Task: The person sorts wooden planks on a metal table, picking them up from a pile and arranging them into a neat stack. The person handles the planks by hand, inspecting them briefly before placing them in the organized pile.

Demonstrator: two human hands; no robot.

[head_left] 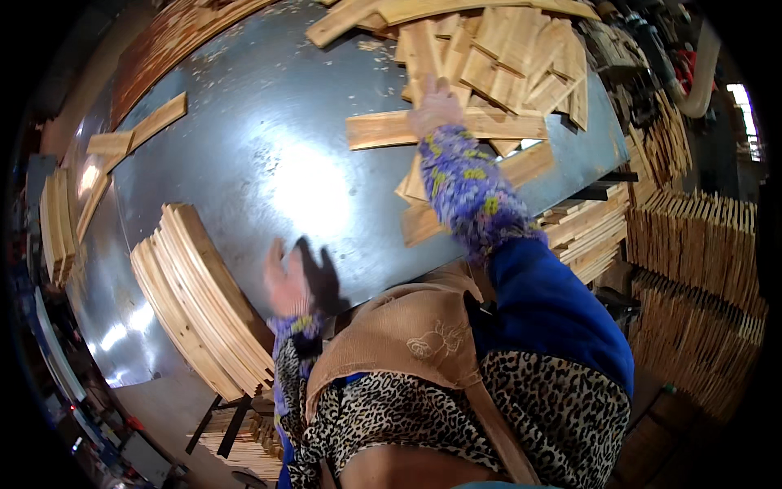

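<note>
My right hand (436, 107), in a knitted purple sleeve, reaches forward over the near side of a heap of wooden boards (509, 57). Its fingers stretch out over one of the heap's boards, and the palm is above a long board (379, 129) lying crosswise. Whether it presses on either board I cannot tell. Closer to me, my left hand (289, 281) hovers near the table's front edge with fingers apart and nothing in them. A neat stack of long boards (199, 293) stands just left of it.
The metal-topped table (244, 138) carries a few loose boards (159, 118) at the left and a reddish-brown panel (163, 61) at the far left. Stacked wooden slats (692, 244) rise on the right. More boards (590, 236) lie beneath the table's right edge.
</note>
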